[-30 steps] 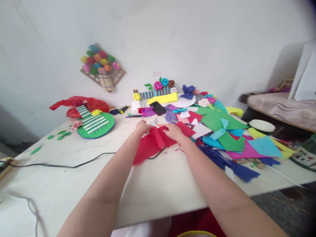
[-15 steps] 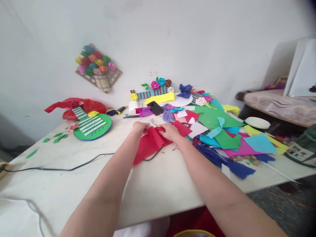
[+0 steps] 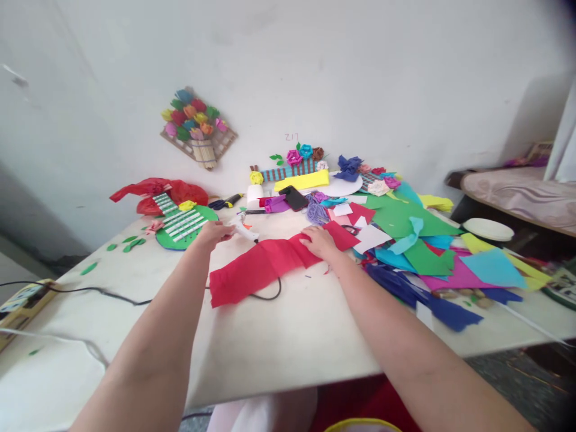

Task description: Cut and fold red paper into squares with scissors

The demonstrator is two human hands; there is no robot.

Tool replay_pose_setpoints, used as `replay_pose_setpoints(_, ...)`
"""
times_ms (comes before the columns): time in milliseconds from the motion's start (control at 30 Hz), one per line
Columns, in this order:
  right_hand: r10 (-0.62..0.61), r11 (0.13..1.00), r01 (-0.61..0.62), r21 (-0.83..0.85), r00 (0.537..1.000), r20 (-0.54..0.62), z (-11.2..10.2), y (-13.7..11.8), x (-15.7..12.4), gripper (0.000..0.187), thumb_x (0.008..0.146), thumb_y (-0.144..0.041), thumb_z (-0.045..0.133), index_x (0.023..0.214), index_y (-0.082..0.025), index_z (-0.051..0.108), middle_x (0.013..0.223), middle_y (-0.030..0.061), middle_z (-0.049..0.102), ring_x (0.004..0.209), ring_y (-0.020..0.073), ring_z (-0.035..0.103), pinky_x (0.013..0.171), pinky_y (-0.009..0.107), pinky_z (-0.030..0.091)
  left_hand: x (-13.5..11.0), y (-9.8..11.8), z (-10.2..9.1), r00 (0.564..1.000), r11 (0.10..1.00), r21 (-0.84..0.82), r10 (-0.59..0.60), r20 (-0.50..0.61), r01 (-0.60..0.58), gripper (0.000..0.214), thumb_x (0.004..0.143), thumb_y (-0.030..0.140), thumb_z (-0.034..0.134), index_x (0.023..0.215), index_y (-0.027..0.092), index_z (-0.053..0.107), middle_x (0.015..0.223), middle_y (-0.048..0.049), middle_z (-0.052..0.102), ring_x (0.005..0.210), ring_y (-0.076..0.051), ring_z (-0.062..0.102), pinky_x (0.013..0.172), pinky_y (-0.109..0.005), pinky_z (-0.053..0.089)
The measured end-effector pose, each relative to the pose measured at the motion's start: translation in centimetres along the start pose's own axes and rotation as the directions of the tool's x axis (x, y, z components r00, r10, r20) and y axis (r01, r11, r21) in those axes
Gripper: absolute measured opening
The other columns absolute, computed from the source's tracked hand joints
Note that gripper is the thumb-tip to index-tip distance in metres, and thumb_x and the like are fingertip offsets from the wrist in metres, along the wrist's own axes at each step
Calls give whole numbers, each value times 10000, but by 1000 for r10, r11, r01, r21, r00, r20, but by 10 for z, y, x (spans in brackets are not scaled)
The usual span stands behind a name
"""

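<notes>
A white glue gun [image 3: 245, 230] lies low over the table at the far side of the red paper, its dark tip pointing right. The fingers of my left hand [image 3: 215, 233] are closed on its rear end. A long strip of red crepe paper [image 3: 252, 270] is spread slantwise across the table, creased in the middle. Near its right end my right hand [image 3: 320, 242] grips the paper, thumb toward me and fingers bent over the upper edge. Beneath the strip runs a black cord [image 3: 274, 296], partly hidden.
A green paper guitar [image 3: 184, 228] and red plastic bag [image 3: 173, 192] stand left. Behind are pliers [image 3: 226, 201], a phone [image 3: 293, 198] and purple yarn [image 3: 317, 213]. Coloured paper scraps [image 3: 427, 258] cover the right side. A power strip [image 3: 22, 309] sits at the left edge.
My left hand has let go of the red paper and moved left with the glue gun. The strip now lies unfolded toward the left. The view has turned slightly left.
</notes>
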State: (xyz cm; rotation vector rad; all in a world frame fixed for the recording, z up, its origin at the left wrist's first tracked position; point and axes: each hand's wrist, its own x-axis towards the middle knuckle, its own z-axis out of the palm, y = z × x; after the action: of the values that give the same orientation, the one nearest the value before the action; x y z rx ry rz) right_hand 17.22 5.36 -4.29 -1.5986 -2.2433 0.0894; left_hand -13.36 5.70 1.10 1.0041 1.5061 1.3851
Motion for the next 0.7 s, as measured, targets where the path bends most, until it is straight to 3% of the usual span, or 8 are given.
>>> replay_pose_setpoints(267,18,1000,-18,-9,1000,-20,2,0,-2,369,859,-311,450,1170,-167,587,1328,53,480,1207,222,393,1004,350,305,8,-1,-42,996,983,179,-61,65,49,452,498,64,786,863,106,523,652,-21,597,577,-119,579,547,-223,489)
replay_pose_setpoints(467,42,999,-42,-33,999,-26,1,-3,-3,354,863,-313,439,1159,-197,595,1324,47,483,1193,226,400,971,366,340,18,-4,-49,996,914,402,-82,44,58,470,576,147,754,992,135,536,639,-6,593,561,-135,576,578,-251,477)
replay_pose_setpoints(567,47,998,-48,-46,999,-20,1,-4,-3,359,864,-318,435,1163,-198,593,1328,49,477,1191,234,401,964,373,345,21,-1,-45,999,783,621,-37,-15,38,479,591,213,741,1024,154,546,593,-1,580,562,-180,594,588,-277,470)
replay_pose_setpoints(700,45,997,-46,-54,999,-14,1,-5,-4,361,866,-325,431,1164,-197,591,1325,57,479,1194,236,398,964,381,342,12,13,-37,991,447,893,133,-16,-46,489,591,261,727,1032,125,565,753,-112,638,794,-292,626,671,-317,461)
